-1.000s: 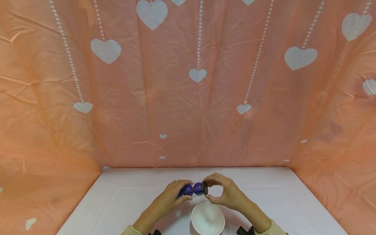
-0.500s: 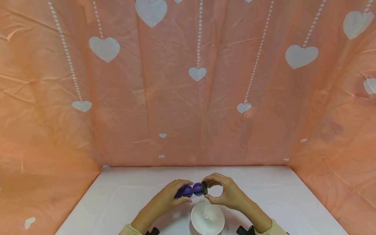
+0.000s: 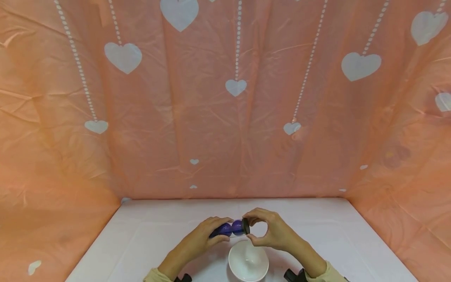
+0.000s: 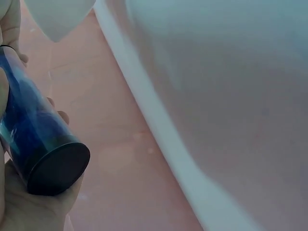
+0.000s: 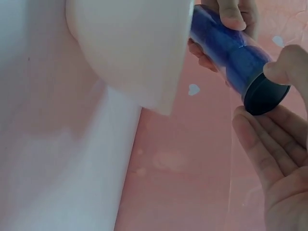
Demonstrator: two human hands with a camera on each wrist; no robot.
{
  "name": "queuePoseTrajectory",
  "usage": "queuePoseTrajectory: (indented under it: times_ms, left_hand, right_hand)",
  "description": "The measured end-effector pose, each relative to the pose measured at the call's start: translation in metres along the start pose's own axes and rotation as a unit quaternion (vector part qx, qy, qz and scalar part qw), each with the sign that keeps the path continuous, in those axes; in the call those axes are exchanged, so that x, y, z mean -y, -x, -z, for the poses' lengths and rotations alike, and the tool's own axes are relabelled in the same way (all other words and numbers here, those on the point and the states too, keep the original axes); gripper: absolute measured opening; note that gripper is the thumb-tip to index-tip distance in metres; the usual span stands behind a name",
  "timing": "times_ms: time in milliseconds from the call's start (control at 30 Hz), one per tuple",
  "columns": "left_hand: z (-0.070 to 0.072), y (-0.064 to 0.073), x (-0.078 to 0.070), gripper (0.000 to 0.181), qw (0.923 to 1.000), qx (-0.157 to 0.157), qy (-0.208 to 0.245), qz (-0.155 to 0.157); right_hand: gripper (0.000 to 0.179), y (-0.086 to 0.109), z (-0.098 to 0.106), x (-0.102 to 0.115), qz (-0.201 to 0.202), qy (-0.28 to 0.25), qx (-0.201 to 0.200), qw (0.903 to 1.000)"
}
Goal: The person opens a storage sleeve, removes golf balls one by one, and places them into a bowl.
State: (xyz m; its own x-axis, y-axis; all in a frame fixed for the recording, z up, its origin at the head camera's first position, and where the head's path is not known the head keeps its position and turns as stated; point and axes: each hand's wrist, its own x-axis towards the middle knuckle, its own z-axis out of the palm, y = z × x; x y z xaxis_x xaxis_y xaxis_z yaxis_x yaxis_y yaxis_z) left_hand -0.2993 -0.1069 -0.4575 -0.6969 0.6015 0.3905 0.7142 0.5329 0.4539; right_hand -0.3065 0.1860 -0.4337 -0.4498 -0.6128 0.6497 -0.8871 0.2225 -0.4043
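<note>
A clear plastic tube (image 3: 232,230) holding purple-blue balls lies nearly level above the table, with a dark cap at each end. My left hand (image 3: 201,237) grips its body from the left, thumb below and fingers over the top. At the right end, my right hand (image 3: 274,232) pinches the black lid (image 3: 246,226) between thumb and fingers. In the right wrist view this lid (image 5: 267,95) sits on the tube's end, and balls show through the wall (image 5: 236,55). The opposite black end (image 4: 58,168) faces the left wrist camera, close to the palm.
Just below the hands, a white bowl (image 3: 248,261) stands on the white-covered table (image 3: 155,231). Orange sheeting (image 3: 211,117) with white hearts encloses the back and both sides. Dark wrist-worn devices (image 3: 295,275) show near the sleeves.
Both hands keep their hold on the tube and its lid. My left hand and the tube have shifted slightly left. The head view has tilted a little, moving the backdrop up in frame.
</note>
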Motion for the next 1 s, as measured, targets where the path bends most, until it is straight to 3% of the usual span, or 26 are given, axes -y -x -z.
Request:
queuePoseTrajectory:
  times_ms: [200,400,500,733,1000]
  left_hand:
    - [0.0,-0.0012,0.0003,0.052,0.9999,-0.011,-0.01,0.008]
    - [0.0,-0.0038,-0.0013,0.048,0.9993,-0.031,-0.021,0.0]
    - [-0.0005,-0.0044,-0.0029,0.049,0.9992,-0.032,-0.021,0.012]
    - [-0.0026,-0.0054,-0.0036,0.054,0.9983,-0.04,-0.005,0.041]
    - [-0.0034,-0.0031,-0.0012,0.051,0.9974,-0.062,0.026,0.027]
  right_hand:
    - [0.052,-0.0011,0.0015,-0.003,0.006,-0.01,-0.004,0.9999]
    - [0.053,-0.0019,0.0019,-0.0022,-0.024,-0.025,-0.011,0.9993]
    - [0.053,-0.0018,0.0018,-0.0015,-0.026,-0.021,-0.02,0.9992]
    - [0.054,-0.0004,0.0031,-0.0007,-0.01,0.009,-0.051,0.9986]
    - [0.055,-0.0003,0.0055,-0.0007,-0.025,-0.021,-0.056,0.9979]
